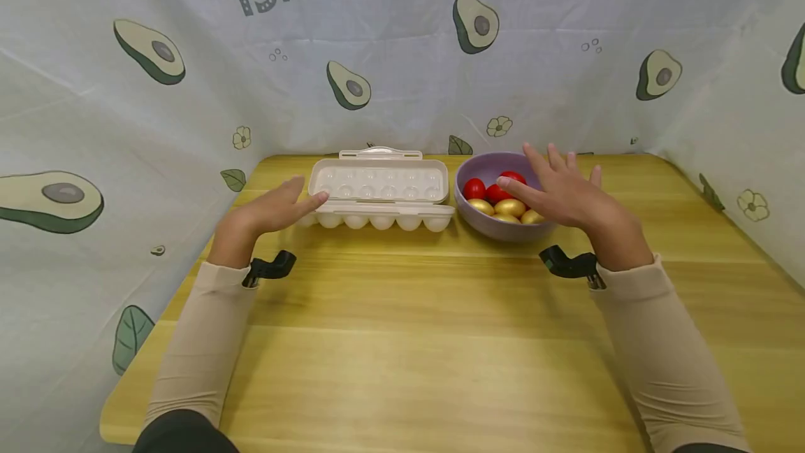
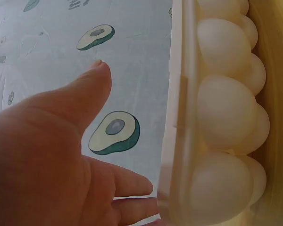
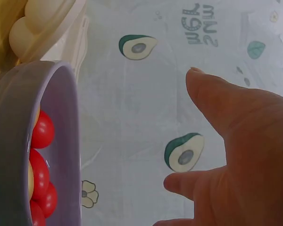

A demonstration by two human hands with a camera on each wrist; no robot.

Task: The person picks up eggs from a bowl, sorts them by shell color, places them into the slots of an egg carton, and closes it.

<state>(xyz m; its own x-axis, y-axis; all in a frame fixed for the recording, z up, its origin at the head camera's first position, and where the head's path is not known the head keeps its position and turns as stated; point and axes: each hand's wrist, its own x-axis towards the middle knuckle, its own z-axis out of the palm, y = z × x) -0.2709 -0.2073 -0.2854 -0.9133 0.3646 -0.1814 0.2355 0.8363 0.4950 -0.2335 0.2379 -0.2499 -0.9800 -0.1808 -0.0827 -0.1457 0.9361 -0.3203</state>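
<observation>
An opened egg carton (image 1: 381,210) of pale plastic lies at the back of the table, its lid (image 1: 380,182) tipped back and egg-shaped cups bulging below its rim. My left hand (image 1: 270,210) is at the carton's left end, fingers extended and thumb pointing across its corner; it grips nothing. To the carton's right stands a purple bowl (image 1: 503,231) with several red eggs (image 1: 474,189) and gold eggs (image 1: 509,208) in it. Over the bowl's right side my right hand (image 1: 569,194) is held with fingers spread, holding nothing. In the right wrist view the red eggs (image 3: 42,129) show inside the bowl.
The wooden table (image 1: 402,341) reaches toward me, with its left edge slanting outward. Behind it hangs a pale curtain (image 1: 402,40) printed with avocados, which also runs along both sides. A black wrist mount (image 1: 569,262) sits at each cuff.
</observation>
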